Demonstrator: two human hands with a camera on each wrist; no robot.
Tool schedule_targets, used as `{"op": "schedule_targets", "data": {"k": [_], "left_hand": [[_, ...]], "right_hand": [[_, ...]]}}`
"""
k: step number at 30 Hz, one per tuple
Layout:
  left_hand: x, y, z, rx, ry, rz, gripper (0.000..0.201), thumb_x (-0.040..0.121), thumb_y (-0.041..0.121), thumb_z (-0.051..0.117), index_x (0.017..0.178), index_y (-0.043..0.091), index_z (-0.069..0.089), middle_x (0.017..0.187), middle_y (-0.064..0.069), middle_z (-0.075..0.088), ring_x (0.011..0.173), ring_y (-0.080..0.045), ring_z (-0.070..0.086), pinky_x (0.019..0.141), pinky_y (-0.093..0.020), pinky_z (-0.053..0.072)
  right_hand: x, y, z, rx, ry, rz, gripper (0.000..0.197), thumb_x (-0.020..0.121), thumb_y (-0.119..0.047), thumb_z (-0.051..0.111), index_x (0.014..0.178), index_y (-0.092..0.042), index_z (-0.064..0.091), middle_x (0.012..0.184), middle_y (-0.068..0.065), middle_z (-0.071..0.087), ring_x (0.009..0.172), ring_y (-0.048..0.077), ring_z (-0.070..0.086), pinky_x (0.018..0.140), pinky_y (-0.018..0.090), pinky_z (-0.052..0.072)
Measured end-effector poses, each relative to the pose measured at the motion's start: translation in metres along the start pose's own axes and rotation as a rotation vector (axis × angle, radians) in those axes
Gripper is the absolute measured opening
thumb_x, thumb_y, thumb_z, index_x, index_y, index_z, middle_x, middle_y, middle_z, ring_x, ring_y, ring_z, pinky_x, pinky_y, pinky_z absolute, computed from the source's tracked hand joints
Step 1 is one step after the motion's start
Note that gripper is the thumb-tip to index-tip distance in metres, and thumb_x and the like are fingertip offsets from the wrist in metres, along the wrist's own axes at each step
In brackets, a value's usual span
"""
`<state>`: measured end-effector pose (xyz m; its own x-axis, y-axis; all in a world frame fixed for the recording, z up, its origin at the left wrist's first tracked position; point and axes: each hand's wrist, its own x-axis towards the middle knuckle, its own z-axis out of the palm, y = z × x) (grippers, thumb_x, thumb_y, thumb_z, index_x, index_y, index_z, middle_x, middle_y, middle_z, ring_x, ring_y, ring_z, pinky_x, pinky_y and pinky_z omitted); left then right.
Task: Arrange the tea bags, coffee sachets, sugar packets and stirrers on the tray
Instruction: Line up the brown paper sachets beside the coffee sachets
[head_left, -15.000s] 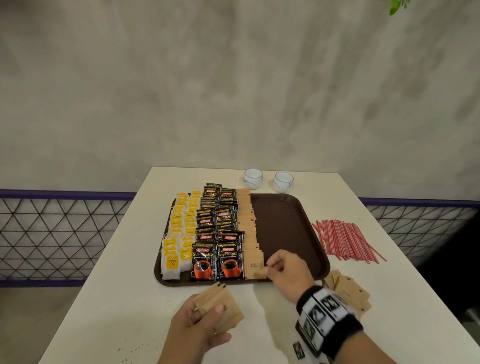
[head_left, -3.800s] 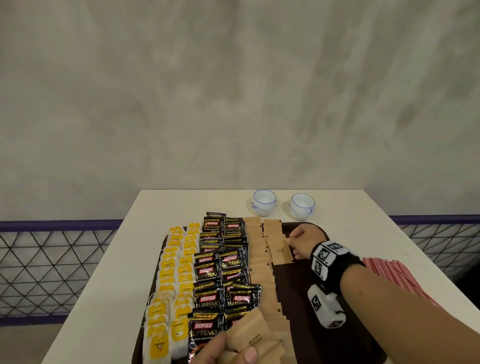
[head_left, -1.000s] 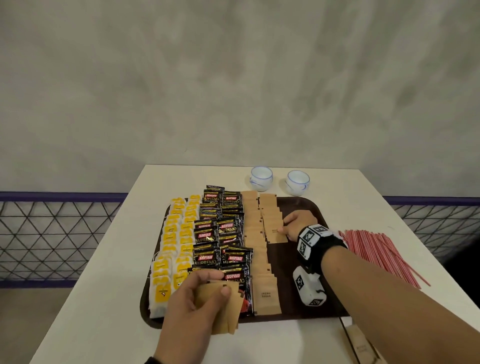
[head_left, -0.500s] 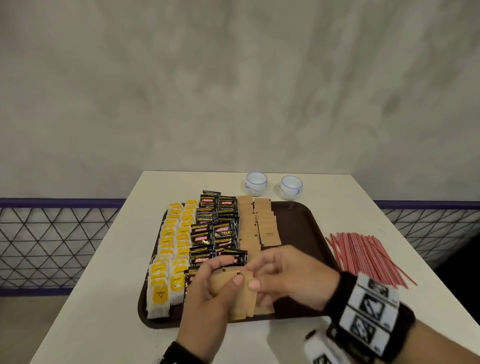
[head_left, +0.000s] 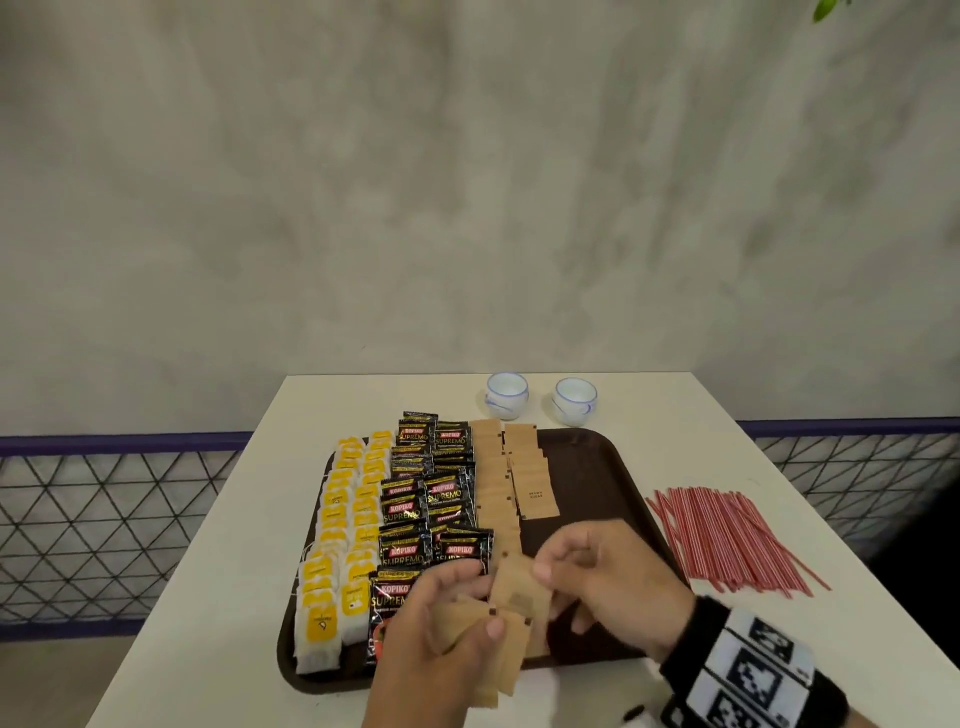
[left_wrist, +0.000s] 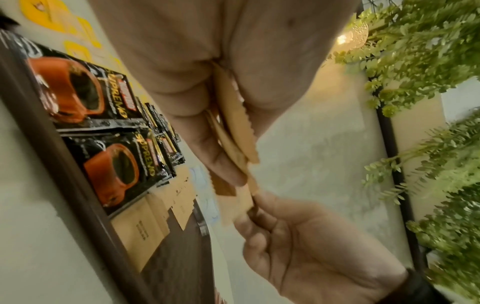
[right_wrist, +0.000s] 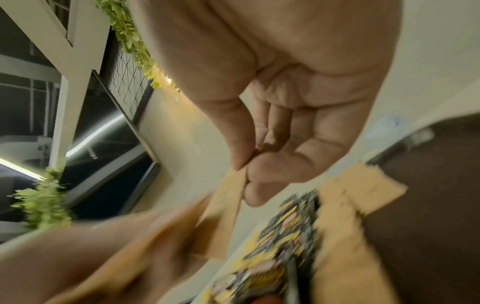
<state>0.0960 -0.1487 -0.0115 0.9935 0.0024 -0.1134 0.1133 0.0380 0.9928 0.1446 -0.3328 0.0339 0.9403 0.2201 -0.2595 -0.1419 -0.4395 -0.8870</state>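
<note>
The left hand (head_left: 441, 631) worked like a dispenser, its grip clamped on a fanned stack of sugar packets (head_left: 498, 644) over the tray (head_left: 597, 467)'s near edge, so the right hand (head_left: 608, 587) could pinch one packet (head_left: 519, 587) off for the unfinished second row. Stirrers (head_left: 727, 535) waited on the tabletop (head_left: 218, 649).

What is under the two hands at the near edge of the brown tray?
Near-end black coffee sachets and the brown tray. The left hand and right hand grip brown paper sugar packets, hiding the sugar rows' near end.

Likely a café: 2 cups (head_left: 540, 397), concrete wall (head_left: 467, 182), hanging greenery (left_wrist: 428, 61).
</note>
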Motion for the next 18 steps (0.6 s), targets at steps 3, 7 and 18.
{"op": "schedule_targets", "data": {"k": [3,7,18], "left_hand": [[0.003,-0.002,-0.012,0.022,0.065,0.002,0.039,0.073,0.0,0.075,0.103,0.02,0.061,0.092,0.013,0.074,0.079,-0.005,0.069,0.062,-0.015,0.054],[0.006,-0.008,-0.018,0.053,0.099,-0.013,0.035,0.075,0.002,0.074,0.101,0.021,0.061,0.092,0.012,0.075,0.077,-0.002,0.068,0.06,-0.012,0.052],[0.014,-0.016,-0.027,0.086,0.076,-0.004,0.032,0.072,0.005,0.076,0.097,0.019,0.063,0.089,0.02,0.073,0.079,0.004,0.066,0.062,-0.003,0.046]], "right_hand": [[0.036,0.005,-0.031,-0.104,0.156,-0.019,0.016,0.094,-0.008,0.053,0.08,-0.012,0.058,0.071,0.01,0.068,0.053,0.018,0.061,0.038,0.023,0.043],[0.101,0.016,-0.053,-0.24,0.193,0.089,0.026,0.094,0.0,0.044,0.077,-0.015,0.056,0.064,0.011,0.061,0.049,0.021,0.059,0.049,0.031,0.052],[0.172,0.034,-0.026,-0.38,0.269,0.24,0.03,0.075,0.016,0.053,0.071,-0.014,0.056,0.077,0.01,0.06,0.062,0.026,0.059,0.069,0.041,0.06]]}}
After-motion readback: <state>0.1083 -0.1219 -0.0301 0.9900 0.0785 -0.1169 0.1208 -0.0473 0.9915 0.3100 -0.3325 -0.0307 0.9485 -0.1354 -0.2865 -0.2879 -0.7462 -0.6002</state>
